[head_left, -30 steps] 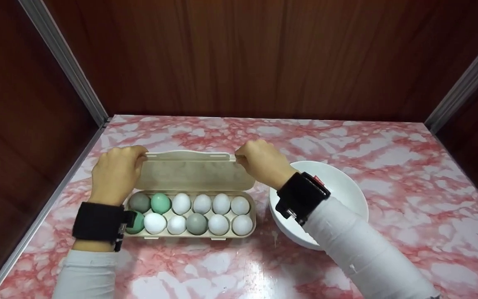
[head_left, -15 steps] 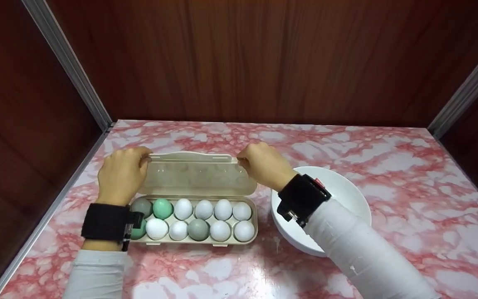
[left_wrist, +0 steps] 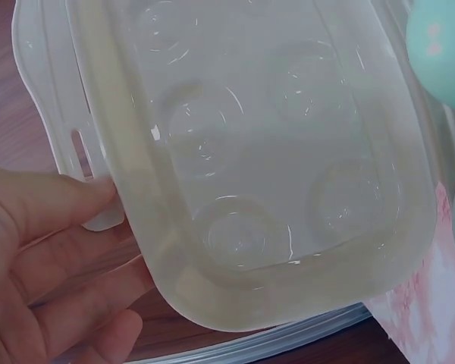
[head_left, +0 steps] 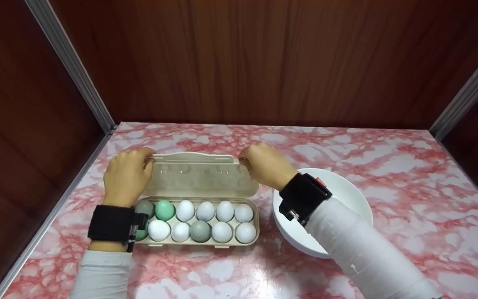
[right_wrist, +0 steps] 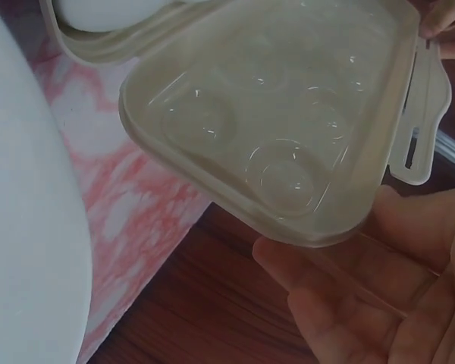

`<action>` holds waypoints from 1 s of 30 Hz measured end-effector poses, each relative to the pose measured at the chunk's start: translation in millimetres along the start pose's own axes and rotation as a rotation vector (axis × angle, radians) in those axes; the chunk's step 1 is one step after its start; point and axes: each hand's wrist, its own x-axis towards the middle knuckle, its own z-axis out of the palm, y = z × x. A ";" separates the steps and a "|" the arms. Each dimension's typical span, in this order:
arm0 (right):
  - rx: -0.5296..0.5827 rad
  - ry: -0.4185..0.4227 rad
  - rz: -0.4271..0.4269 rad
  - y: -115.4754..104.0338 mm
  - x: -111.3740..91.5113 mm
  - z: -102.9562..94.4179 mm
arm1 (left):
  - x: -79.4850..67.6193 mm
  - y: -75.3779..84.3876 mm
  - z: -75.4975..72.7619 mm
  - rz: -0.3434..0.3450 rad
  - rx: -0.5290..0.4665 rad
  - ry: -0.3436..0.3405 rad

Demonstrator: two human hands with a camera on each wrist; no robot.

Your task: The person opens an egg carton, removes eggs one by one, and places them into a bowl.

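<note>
A beige plastic egg carton [head_left: 197, 243] stands on the table with its lid [head_left: 199, 180] raised. Two rows of eggs fill its base, mostly white, with a bright green egg [head_left: 164, 210] and a grey-green egg [head_left: 200, 231] among them. My left hand [head_left: 127, 174] pinches the lid's left corner, thumb on the latch flap [left_wrist: 49, 98] and fingers behind. At the opposite corner my right hand [head_left: 267, 165] holds the lid's edge between thumb and fingers [right_wrist: 326, 318]. My left wrist strap partly covers the leftmost eggs.
A large white bowl [head_left: 353, 203] stands right of the carton, under my right forearm, which hides part of its inside. The pink-and-white marbled table [head_left: 396, 166] ends at a dark wood-grain panel [head_left: 272, 62] behind. Metal rails [head_left: 71, 66] run along the corners.
The head view has shifted slightly, so the scene sits a little lower and further right. Both hands keep hold of the lid, which looks tilted back slightly more.
</note>
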 end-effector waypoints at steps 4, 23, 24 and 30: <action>0.016 0.007 -0.028 0.8 -5.2 0.2 | -4.3 -1.0 -1.1 0.028 -0.016 0.016; 0.026 0.038 -0.031 4.3 -34.7 -10.0 | -25.4 3.9 -11.3 0.064 -0.044 0.054; 0.026 0.042 -0.021 4.5 -37.3 -12.5 | -27.0 5.5 -13.2 0.063 -0.040 0.059; 0.029 0.078 0.037 8.7 -57.5 -33.8 | -41.2 24.6 -31.7 0.040 0.035 0.121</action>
